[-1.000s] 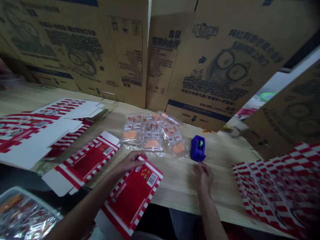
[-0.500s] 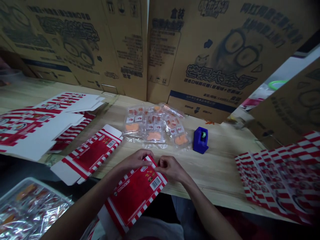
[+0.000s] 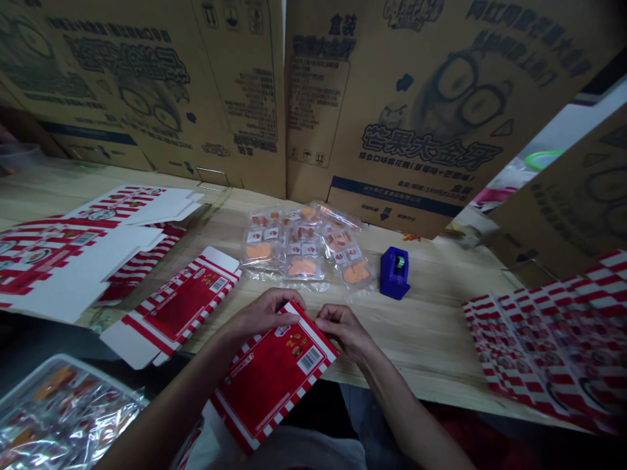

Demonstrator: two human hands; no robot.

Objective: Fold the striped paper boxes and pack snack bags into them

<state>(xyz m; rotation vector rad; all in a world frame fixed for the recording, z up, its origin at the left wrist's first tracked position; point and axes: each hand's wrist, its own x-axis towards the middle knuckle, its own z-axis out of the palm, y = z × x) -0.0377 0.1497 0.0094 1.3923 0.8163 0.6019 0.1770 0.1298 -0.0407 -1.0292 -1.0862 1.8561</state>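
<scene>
A flat red and white striped carton (image 3: 274,375) lies at the near edge of the wooden table (image 3: 431,333), partly over my lap. My left hand (image 3: 262,313) grips its far end, fingers curled over the top edge. My right hand (image 3: 343,326) pinches the same end at its right corner. Just beyond my hands lie several clear packets with orange pieces (image 3: 306,251). A small blue tape dispenser (image 3: 394,273) stands to the right of the packets.
Another flat striped carton (image 3: 176,307) lies to the left, with a stack of flat cartons (image 3: 73,248) further left and more (image 3: 553,339) on the right. Large printed cardboard boxes (image 3: 392,104) wall the far side. A clear bag of packets (image 3: 59,411) sits bottom left.
My right hand has come from near the tape dispenser to the carton's far end and taken hold of it. The carton has shifted slightly right. My left hand has stayed on it.
</scene>
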